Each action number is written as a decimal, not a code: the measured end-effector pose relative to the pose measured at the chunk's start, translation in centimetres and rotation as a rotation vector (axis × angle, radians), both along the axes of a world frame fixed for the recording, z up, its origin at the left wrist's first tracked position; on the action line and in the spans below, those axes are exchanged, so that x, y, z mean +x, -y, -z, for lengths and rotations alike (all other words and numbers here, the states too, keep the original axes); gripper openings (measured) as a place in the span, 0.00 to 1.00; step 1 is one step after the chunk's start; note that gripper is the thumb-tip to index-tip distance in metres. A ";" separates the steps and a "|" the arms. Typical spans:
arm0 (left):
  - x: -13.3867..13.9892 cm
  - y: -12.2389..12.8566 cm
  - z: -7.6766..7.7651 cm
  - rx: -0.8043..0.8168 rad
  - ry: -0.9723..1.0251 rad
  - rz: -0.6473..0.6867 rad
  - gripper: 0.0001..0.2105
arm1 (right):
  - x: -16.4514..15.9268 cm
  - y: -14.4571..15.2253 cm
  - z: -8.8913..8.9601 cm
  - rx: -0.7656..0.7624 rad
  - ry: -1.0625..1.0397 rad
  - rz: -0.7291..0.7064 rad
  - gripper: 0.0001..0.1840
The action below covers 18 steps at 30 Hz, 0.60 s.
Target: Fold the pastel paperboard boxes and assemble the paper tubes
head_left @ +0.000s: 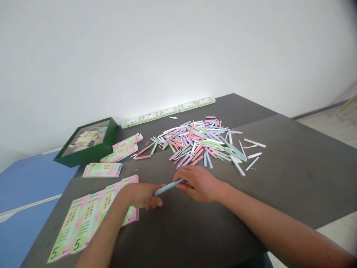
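A light blue pen [168, 187] is held between my two hands, just above the dark table. My left hand [142, 195] grips its lower left end. The fingers of my right hand [196, 182] pinch the upper right end. Beyond my hands lies a loose pile of pens and pen parts [195, 141] in pink, purple, green, blue and white. Under and beside my left forearm, several flat pink and green boxes [86, 219] marked 5 lie in a row, partly hidden by that arm.
A green box [108, 139] with a picture inside stands at the back left. More pink and green boxes [103, 169] lie in front of it. Flat green-edged packs [169, 111] line the wall. A blue surface [30, 186] adjoins the dark table [292, 167] on the left.
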<state>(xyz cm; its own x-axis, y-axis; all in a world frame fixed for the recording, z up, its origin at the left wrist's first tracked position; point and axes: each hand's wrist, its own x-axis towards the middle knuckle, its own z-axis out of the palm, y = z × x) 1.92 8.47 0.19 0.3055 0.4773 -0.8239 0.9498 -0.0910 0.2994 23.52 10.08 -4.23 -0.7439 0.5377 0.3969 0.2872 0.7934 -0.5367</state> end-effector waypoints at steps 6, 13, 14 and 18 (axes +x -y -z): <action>0.0 0.1 0.1 -0.009 0.004 -0.009 0.09 | 0.1 -0.2 0.0 -0.013 0.004 0.023 0.16; 0.1 0.0 0.3 -0.040 0.021 -0.009 0.08 | 0.2 -0.3 -0.2 0.050 0.027 -0.021 0.07; 0.1 0.0 0.3 -0.041 0.022 -0.008 0.08 | 0.2 -0.3 -0.1 0.053 0.034 -0.013 0.09; 0.1 0.0 0.3 -0.035 0.021 -0.004 0.08 | 0.3 -0.2 -0.2 -0.006 -0.002 -0.016 0.17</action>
